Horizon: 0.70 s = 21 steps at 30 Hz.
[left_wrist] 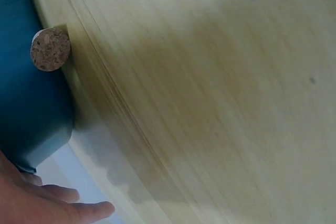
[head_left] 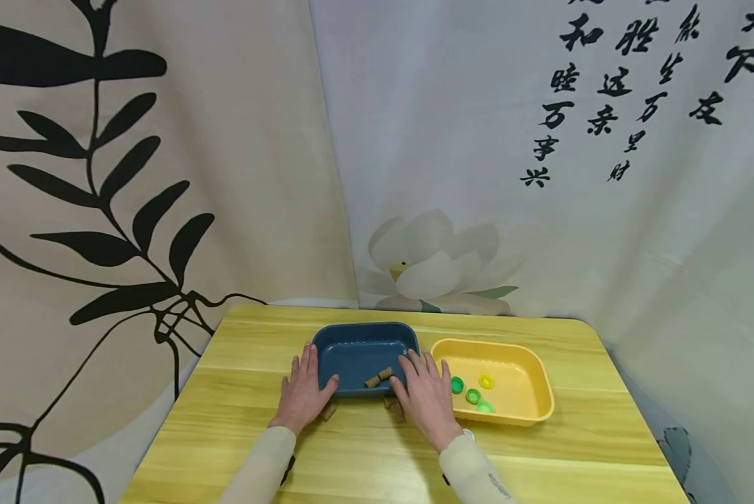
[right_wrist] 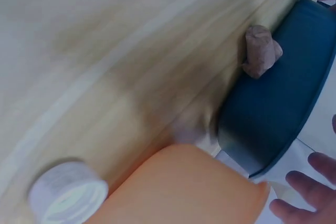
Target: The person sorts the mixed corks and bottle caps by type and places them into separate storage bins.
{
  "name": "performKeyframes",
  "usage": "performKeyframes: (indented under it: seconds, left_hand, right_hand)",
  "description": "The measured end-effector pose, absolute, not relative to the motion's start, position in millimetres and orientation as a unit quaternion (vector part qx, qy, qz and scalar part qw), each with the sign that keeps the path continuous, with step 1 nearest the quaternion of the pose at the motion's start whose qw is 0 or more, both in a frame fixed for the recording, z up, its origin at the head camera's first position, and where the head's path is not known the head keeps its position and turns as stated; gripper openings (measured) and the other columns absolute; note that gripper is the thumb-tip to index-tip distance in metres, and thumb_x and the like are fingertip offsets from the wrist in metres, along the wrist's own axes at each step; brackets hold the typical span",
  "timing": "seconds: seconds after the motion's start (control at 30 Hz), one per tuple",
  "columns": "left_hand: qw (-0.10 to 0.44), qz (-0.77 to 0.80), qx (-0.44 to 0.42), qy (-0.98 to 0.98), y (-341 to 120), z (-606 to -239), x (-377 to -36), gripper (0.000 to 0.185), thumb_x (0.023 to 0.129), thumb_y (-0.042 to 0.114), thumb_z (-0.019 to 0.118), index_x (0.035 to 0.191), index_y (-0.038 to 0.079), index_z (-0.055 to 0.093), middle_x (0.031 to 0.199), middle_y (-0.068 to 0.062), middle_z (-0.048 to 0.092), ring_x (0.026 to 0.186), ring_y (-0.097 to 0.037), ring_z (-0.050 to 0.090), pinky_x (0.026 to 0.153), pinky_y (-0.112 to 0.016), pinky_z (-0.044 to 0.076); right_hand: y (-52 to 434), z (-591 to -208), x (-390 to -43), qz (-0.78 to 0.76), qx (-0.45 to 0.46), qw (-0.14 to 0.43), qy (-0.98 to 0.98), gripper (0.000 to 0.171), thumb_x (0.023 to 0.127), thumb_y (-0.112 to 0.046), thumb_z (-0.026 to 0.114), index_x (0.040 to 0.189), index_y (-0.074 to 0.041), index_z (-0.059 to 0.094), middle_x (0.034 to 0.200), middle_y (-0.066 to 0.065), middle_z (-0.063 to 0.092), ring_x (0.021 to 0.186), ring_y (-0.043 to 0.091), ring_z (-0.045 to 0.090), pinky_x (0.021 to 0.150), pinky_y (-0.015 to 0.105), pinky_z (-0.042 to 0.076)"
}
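Under right hand (head_left: pixel 423 399) — cork (head_left: pixel 394 404), perhaps, half-hidden

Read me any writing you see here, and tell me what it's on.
"和睦万事兴": black brush calligraphy column on the pale grey cloth backdrop, about.
The other calligraphy columns on the same backdrop, about: cursive and cut off at the top, not reliably readable.
Blue plastic tray, yellow plastic tray, green bottle caps: no text visible.
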<state>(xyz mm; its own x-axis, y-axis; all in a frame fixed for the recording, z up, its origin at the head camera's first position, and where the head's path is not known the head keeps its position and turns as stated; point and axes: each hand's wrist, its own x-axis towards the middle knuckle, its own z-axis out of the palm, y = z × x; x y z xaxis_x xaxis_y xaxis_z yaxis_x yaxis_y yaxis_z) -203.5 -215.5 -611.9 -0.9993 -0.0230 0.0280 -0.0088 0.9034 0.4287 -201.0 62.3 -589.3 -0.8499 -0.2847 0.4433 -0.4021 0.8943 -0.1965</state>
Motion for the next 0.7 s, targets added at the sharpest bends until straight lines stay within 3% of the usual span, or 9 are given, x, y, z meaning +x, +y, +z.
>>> performKeyframes:
  seconds: [0.43, 0.7]
  left_hand:
    - [0.008, -0.235, 0.003, -0.972, -216, -610, -202, 0.095, 0.102, 0.057, 0.054, 0.165, 0.002, 0.010, 0.174, -0.013, 0.003, 0.154, -0.048, 0.015, 0.112, -0.078, 0.021]
    - [0.023, -0.285, -0.028, -0.958, -215, -608, -200, 0.092, 0.102, 0.065, 0.048, 0.168, 0.015, 0.007, 0.174, -0.013, 0.006, 0.155, -0.048, 0.014, 0.112, -0.080, 0.017]
  right_hand:
    - [85, -593, -180, 0.097, 0.170, 0.138, -0.971, 0.063, 0.103, -0.056, 0.053, 0.151, -0.015, 0.055, 0.156, 0.010, 0.051, 0.147, 0.043, 0.038, 0.111, 0.074, 0.029]
    - [93, -597, -179, 0.067, 0.172, 0.094, -0.978, 0.068, 0.104, -0.060, 0.047, 0.150, -0.011, 0.056, 0.160, 0.014, 0.044, 0.151, 0.041, 0.032, 0.114, 0.074, 0.023]
